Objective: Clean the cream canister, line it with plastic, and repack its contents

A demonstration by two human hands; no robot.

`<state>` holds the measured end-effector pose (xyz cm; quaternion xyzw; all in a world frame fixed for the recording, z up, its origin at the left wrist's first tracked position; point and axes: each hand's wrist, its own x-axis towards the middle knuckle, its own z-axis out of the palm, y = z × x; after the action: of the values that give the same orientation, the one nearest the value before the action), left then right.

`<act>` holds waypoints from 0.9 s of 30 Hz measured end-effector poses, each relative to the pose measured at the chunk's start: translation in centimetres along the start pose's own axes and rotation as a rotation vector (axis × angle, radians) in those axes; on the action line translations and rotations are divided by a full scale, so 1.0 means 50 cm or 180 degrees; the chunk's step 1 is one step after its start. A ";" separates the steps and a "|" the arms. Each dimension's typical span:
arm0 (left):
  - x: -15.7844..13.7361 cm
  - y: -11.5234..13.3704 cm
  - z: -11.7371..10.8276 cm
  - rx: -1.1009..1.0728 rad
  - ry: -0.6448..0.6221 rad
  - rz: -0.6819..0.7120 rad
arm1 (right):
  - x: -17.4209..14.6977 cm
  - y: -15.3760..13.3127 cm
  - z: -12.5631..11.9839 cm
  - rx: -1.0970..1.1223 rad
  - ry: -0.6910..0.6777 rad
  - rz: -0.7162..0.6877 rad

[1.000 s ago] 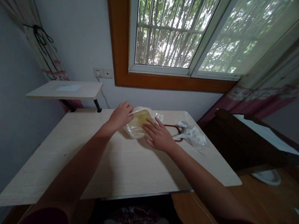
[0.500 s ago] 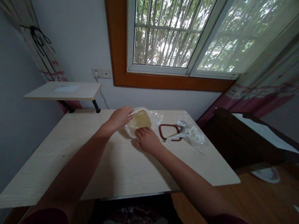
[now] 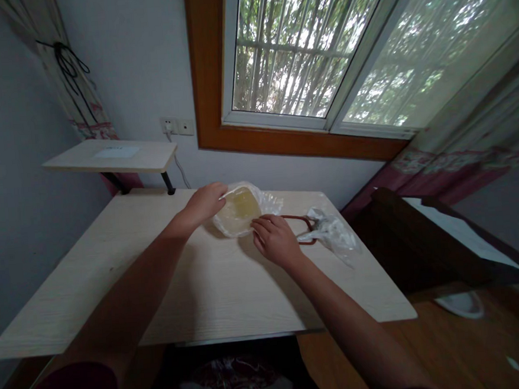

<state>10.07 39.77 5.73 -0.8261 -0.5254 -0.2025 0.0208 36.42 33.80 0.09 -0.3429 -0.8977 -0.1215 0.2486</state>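
Observation:
A shallow rounded container (image 3: 232, 216), pale yellowish inside and covered in clear plastic film (image 3: 270, 202), is tilted up near the back of the table. My left hand (image 3: 204, 204) grips its upper left rim, thumb and fingers closed on film and edge. At the lower right corner, my right hand (image 3: 277, 239) has its bent fingers pressed together on the film along the rim. Just beyond that hand lies a reddish-brown rounded frame (image 3: 304, 220), partly hidden by it. Crumpled clear plastic (image 3: 333, 234) overlaps the frame's right side.
The light wood table (image 3: 231, 297) ends at the wall below a window (image 3: 294, 56). A small raised shelf (image 3: 150, 157) with a paper on it stands at the back left, near a wall socket (image 3: 177, 126). Dark furniture (image 3: 432, 247) stands to the right.
My right hand has moved right along the container's front rim to its right corner, now covering part of the brown frame. The container has shifted slightly left and turned; my left hand still holds it.

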 end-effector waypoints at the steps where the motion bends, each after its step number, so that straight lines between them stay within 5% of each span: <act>1: 0.001 0.002 0.000 0.0031 0.0001 -0.0019 | 0.002 -0.002 -0.002 0.0076 0.0078 0.0057; 6: 0.009 0.008 0.007 0.0170 -0.0057 0.0005 | 0.059 -0.023 0.013 0.0551 0.0139 0.0475; 18: 0.007 0.021 0.002 0.0342 -0.0186 0.0159 | 0.182 -0.043 0.105 0.0042 -0.1587 0.1624; 22: 0.007 0.018 0.001 0.0371 -0.0163 0.0095 | 0.172 -0.054 0.091 -0.0155 -0.1394 0.1400; 27: 0.005 0.003 -0.008 0.0311 -0.0139 -0.0121 | 0.120 -0.043 0.037 0.0042 -0.0627 0.0196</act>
<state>10.15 39.80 6.22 -0.8182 -0.5506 -0.1589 0.0458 30.45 36.27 1.60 -0.3789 -0.9076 -0.0737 0.1650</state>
